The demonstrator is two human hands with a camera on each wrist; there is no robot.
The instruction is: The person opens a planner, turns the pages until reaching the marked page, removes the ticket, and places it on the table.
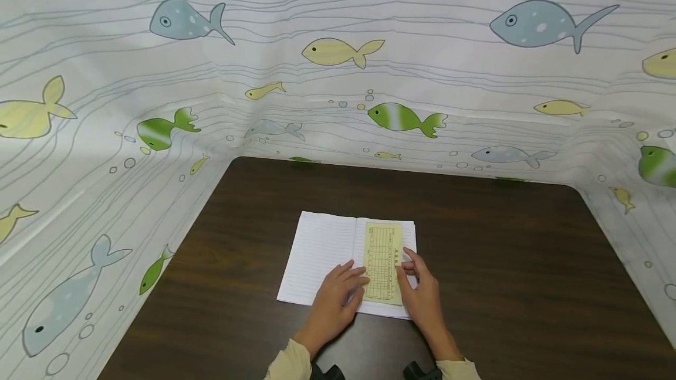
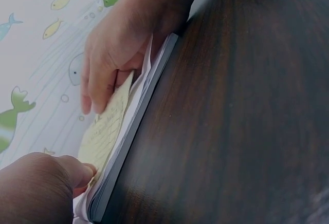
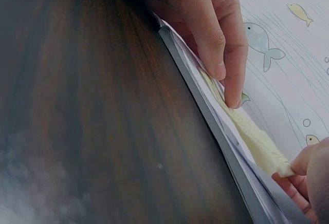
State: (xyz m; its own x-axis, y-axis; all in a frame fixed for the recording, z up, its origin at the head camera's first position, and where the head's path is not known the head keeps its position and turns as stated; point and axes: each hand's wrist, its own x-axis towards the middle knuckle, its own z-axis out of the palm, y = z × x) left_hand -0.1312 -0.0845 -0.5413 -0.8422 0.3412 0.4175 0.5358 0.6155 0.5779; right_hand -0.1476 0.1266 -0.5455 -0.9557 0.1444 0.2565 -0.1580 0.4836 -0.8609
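A yellow paper slip (image 1: 381, 263) printed with a table lies over the right page of an open lined notebook (image 1: 323, 251). At the slip's left edge, my left hand (image 1: 334, 299) pinches the paper between thumb and fingers. My right hand (image 1: 422, 295) holds the opposite edge, its thumb over the slip and its index finger extended upward along the page. Seen from the left wrist, the slip (image 2: 105, 136) stands slightly raised from the page near the right hand (image 2: 115, 54). In the right wrist view the slip (image 3: 257, 139) looks bent, and one corner sits between the right hand's fingers.
The notebook rests on a dark wood-grain table (image 1: 502, 263), near its front edge. White sheeting (image 1: 338, 16) printed with fish surrounds the table at the back and both sides. Dark wrist mounts (image 1: 422, 371) show below both hands at the beige sleeves.
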